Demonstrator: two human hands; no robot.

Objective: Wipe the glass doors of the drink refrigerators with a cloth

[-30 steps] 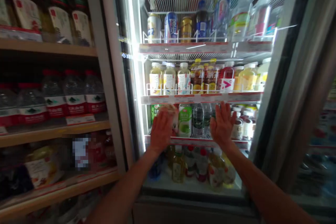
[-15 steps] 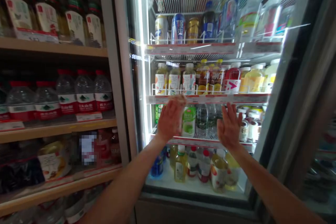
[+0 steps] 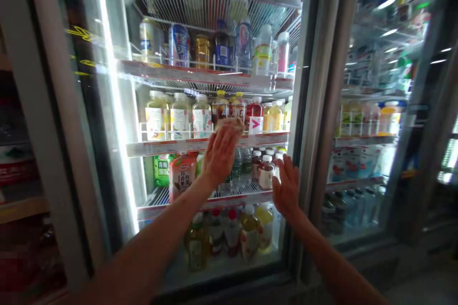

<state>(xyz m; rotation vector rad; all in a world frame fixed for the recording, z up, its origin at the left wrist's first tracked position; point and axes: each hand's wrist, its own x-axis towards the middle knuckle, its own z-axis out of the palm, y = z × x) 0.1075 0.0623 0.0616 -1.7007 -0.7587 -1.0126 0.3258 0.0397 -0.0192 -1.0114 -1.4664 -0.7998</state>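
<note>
My left hand (image 3: 219, 155) lies against the glass door of a lit drinks cooler, fingers flat and together. Under its fingertips shows a pale, crumpled cloth (image 3: 233, 125), blurred and mostly covered by the fingers. Lower and to the right, my right hand (image 3: 287, 189) is up by the glass near the door's metal frame (image 3: 310, 81), fingers apart, with nothing seen in it. Behind the left hand are iced-tea bottles with yellow caps (image 3: 221, 105) and a shelf edge (image 3: 164, 147). Small white-capped bottles (image 3: 265, 171) stand behind the glass beside the right hand.
Inside the cooler are rows of cans (image 3: 179, 45) and bottles, with a red drink carton (image 3: 182, 174) left of my forearm. A bright light strip (image 3: 112, 71) runs down the left side. Another cooler section (image 3: 365, 140) stands at right, and dark shelving (image 3: 21, 207) at left.
The view has swung to the right, bringing the neighbouring cooler in and most of the left shelving out. Both hands stay raised at the glass, now nearer the door's right edge.
</note>
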